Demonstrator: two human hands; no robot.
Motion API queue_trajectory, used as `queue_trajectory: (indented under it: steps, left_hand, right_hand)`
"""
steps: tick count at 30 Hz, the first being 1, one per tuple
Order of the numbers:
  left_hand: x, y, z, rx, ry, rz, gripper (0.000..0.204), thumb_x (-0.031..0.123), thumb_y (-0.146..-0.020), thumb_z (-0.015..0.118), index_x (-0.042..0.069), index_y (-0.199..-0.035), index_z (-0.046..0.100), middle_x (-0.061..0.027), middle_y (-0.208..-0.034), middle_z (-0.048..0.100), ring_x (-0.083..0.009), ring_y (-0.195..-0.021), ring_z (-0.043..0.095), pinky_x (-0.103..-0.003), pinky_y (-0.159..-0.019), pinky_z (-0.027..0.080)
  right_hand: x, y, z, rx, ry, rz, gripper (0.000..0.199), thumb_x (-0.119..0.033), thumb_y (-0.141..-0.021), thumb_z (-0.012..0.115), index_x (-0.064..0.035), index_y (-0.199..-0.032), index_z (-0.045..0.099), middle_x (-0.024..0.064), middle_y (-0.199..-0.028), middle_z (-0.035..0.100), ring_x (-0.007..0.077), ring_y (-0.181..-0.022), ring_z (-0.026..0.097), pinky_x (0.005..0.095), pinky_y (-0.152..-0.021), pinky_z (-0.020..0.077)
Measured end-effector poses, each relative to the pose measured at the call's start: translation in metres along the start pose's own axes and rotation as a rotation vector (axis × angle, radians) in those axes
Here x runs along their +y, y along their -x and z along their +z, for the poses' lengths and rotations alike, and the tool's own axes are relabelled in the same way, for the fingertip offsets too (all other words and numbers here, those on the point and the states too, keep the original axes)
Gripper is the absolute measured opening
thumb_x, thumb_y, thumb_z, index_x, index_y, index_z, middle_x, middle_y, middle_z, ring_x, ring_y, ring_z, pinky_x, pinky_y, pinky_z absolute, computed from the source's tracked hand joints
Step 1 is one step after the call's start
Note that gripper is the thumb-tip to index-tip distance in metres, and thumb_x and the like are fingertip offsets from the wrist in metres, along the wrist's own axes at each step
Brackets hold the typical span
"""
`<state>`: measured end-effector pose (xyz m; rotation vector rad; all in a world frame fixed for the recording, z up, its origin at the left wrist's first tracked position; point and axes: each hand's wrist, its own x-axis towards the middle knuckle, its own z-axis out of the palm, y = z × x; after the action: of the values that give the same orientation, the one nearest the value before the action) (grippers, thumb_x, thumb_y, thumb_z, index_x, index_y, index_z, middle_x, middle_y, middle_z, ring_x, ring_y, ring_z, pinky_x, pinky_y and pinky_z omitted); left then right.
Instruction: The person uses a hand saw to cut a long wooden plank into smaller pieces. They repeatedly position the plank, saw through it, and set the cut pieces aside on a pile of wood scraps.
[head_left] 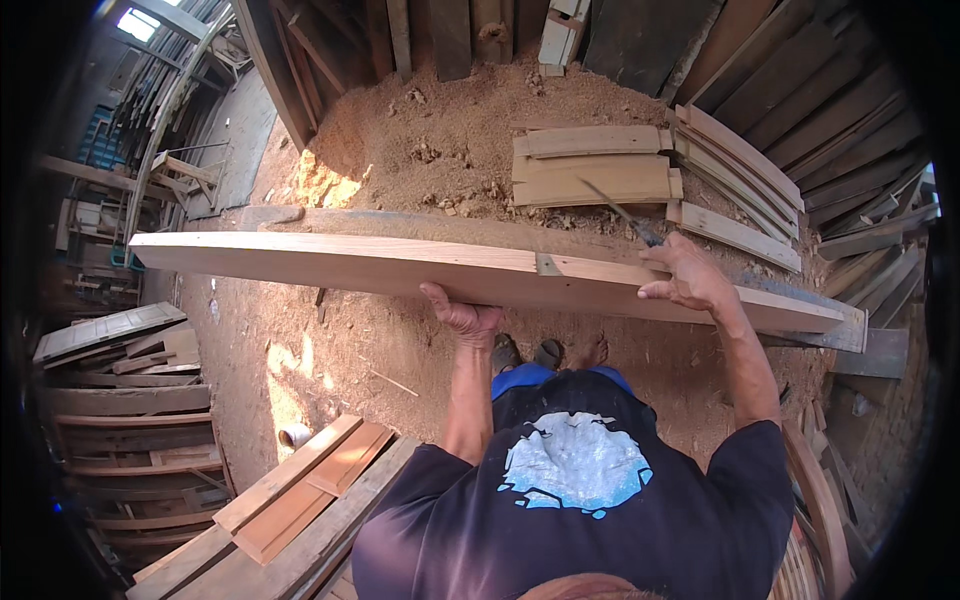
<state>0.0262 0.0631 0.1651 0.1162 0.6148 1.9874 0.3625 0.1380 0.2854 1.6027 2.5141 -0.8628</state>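
Observation:
A long wooden plank (pixel 380 265) stretches across in front of me, its pale narrow edge turned up and a dark mark near its middle. My left hand (pixel 468 317) grips it at the lower side, thumb raised against the broad face; the other fingers are partly hidden. Farther right, my right hand (pixel 690 277) is closed around the handle of a thin pointed tool (pixel 620 212). The tool's slim blade points away and to the left, above the plank. Whether it is a knife or a file cannot be told.
Cut boards (pixel 595 180) lie on sawdust (pixel 420 140) beyond the plank, with more strips (pixel 740 180) beside them. Timber (pixel 140 400) is stacked at left, and planks (pixel 300 490) lie near my left elbow. Dark boards (pixel 840 110) lean at the far right.

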Motion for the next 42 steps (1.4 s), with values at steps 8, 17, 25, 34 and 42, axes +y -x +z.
queue_trajectory:
  steps: [8, 17, 25, 34, 42]
  left_hand:
    - [0.124, -0.030, 0.084, -0.069, 0.046, 0.263, 0.074, 0.066, -0.084, 0.069, 0.013, -0.134, 0.054, -0.0070, -0.124, 0.062, -0.0258, -0.116, 0.060, -0.048, -0.099, 0.051]
    - [0.325, -0.053, 0.213, -0.838, 0.238, 0.042, 0.093, 0.055, -0.082, 0.077, -0.005, -0.141, 0.040, -0.0183, -0.126, 0.060, -0.0295, -0.120, 0.058, -0.051, -0.104, 0.046]
    - [0.185, 0.035, 0.113, -0.579, -0.346, 0.182, 0.080, 0.062, -0.094, 0.058, 0.005, -0.146, 0.037, -0.0143, -0.136, 0.051, -0.0276, -0.127, 0.051, -0.045, -0.107, 0.045]
    - [0.215, -0.030, 0.087, -0.585, -0.523, 0.351, 0.090, 0.075, -0.083, 0.061, 0.001, -0.132, 0.048, -0.0125, -0.117, 0.061, -0.0243, -0.108, 0.063, -0.040, -0.087, 0.057]
    - [0.255, -0.069, 0.077, -0.708, -0.770, 0.433, 0.067, 0.064, -0.091, 0.062, -0.001, -0.108, 0.061, -0.0041, -0.090, 0.065, -0.0113, -0.081, 0.062, -0.027, -0.066, 0.050]
  right_hand:
    - [-0.116, 0.028, -0.037, 0.179, -0.009, -0.339, 0.047, -0.034, -0.072, 0.083, -0.0070, -0.108, 0.070, 0.0118, -0.096, 0.062, 0.0331, -0.095, 0.062, 0.0436, -0.085, 0.0481]
    - [-0.246, 0.042, -0.110, 0.571, -0.119, -0.737, 0.046, -0.034, -0.073, 0.082, -0.0011, -0.104, 0.070, 0.0133, -0.085, 0.064, 0.0290, -0.082, 0.064, 0.0397, -0.072, 0.0503]
    - [-0.290, 0.036, -0.049, 0.584, -0.225, -0.722, 0.051, -0.035, -0.076, 0.083, 0.0040, -0.106, 0.069, 0.0162, -0.089, 0.066, 0.0274, -0.081, 0.066, 0.0391, -0.074, 0.0521]
    - [-0.306, 0.020, 0.013, 0.724, -0.466, -0.683, 0.052, -0.034, -0.083, 0.081, 0.0024, -0.118, 0.067, 0.0144, -0.094, 0.065, 0.0247, -0.085, 0.064, 0.0360, -0.075, 0.0526]
    - [-0.220, 0.082, 0.017, 0.938, -0.880, -0.225, 0.031, -0.018, -0.096, 0.070, 0.0039, -0.117, 0.066, 0.0022, -0.085, 0.066, 0.0056, -0.074, 0.058, 0.0215, -0.065, 0.0497]
